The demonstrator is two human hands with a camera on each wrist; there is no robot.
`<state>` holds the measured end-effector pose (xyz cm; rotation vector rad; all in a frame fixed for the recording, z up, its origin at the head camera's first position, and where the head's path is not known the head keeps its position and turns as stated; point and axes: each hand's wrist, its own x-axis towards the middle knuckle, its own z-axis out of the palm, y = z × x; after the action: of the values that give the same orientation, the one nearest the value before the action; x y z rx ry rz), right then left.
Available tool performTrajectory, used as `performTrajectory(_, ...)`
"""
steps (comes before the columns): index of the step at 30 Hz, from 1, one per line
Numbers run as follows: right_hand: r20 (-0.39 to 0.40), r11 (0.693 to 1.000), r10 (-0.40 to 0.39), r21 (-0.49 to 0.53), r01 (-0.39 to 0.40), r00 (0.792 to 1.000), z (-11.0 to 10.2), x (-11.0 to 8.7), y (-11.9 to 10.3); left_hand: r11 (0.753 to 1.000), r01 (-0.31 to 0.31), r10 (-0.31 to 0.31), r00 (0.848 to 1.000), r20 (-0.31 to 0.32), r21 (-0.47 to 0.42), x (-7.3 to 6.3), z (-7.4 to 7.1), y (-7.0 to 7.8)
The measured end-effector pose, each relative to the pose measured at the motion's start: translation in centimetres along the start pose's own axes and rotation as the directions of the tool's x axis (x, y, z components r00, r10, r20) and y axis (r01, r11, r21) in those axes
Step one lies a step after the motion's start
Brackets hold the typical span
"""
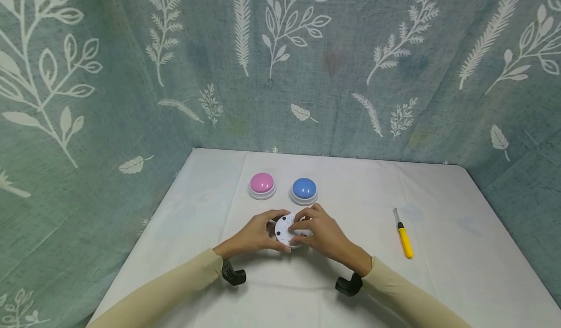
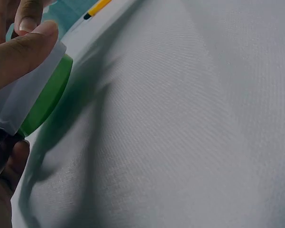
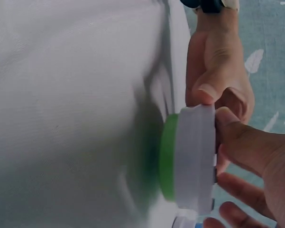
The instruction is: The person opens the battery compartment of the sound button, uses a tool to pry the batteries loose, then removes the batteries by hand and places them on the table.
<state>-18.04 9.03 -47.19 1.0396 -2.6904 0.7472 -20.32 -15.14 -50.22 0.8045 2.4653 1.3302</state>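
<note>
Head view: left hand [image 1: 258, 234] has its thumb and fingers clamped round the rim of a round white plastic button [image 1: 283, 224] flipped underside-up, and the right hand [image 1: 323, 234] has fingertips on that underside, can't tell if they're pinching anything. Past it on the white cloth-covered tabletop [image 1: 350, 184] sit a pink-domed white button [image 1: 262, 183] and a blue-domed white button [image 1: 304, 188], plus a yellow-handled screwdriver [image 1: 405, 241] off right. Left wrist: green dome [image 2: 48, 97] facing down. Right wrist: it's held just above the cloth, right thumb against the underside.
</note>
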Motion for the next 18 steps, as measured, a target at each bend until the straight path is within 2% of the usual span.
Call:
performTrajectory(6, 0.060, 1.000, -0.004, 0.000, 0.004, 0.998, 0.06, 0.40, -0.30, 1.000, 0.019, -0.019, 1.000, 0.018, -0.010, -0.33, 0.15, -0.37)
performTrajectory(14, 0.110, 1.000, 0.005, -0.005, -0.004, 0.994, -0.02, 0.82, -0.63, 1.000, 0.001, -0.001, 1.000, 0.012, -0.003, -0.55, 0.22, -0.50)
performTrajectory(18, 0.146, 1.000, -0.017, -0.023, 0.021, 0.989, -0.36, 1.04, -0.88, 1.000, -0.005, 0.005, 1.000, 0.005, -0.006, -0.55, 0.23, -0.61)
